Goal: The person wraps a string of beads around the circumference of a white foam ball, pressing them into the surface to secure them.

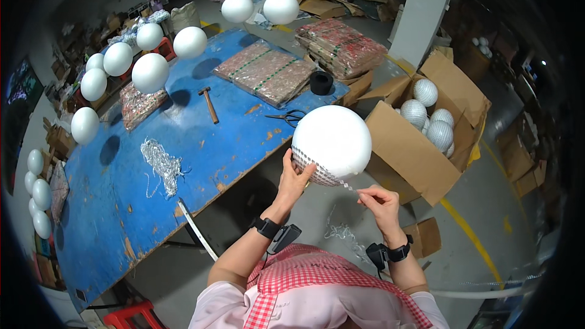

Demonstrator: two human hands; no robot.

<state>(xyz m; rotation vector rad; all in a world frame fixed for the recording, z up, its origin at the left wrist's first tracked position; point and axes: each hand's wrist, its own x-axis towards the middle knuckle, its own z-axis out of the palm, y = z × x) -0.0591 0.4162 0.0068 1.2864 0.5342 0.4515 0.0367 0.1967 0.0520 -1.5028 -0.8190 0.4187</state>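
Head view shows a large, smooth white ball point(334, 137) held up just past the near edge of a scuffed, blue-painted worktop point(119, 219), between it and an open brown cardboard box point(414, 152). Left of the two hands, the left hand point(292, 181) cups the ball's lower left side, its thumb spread over the rows of small silver tiles that cover the underside; its remaining fingers are partly hidden. Thumb and forefinger of the right hand point(379, 204) are pinched narrow on the loose end of a thin silver tile strip point(347, 186), which runs up to the ball's lower edge. The step in hand looks like winding this strip around the ball row by row, with the upper part bare. The next move seems to call for light tension from the right hand and a small turn of the ball by the left, so that each row lies close against the last without a gap or overlap. Gray tiled balls point(414, 113) sit in the box, and a silver tangle of strips point(160, 161) lies on the worktop
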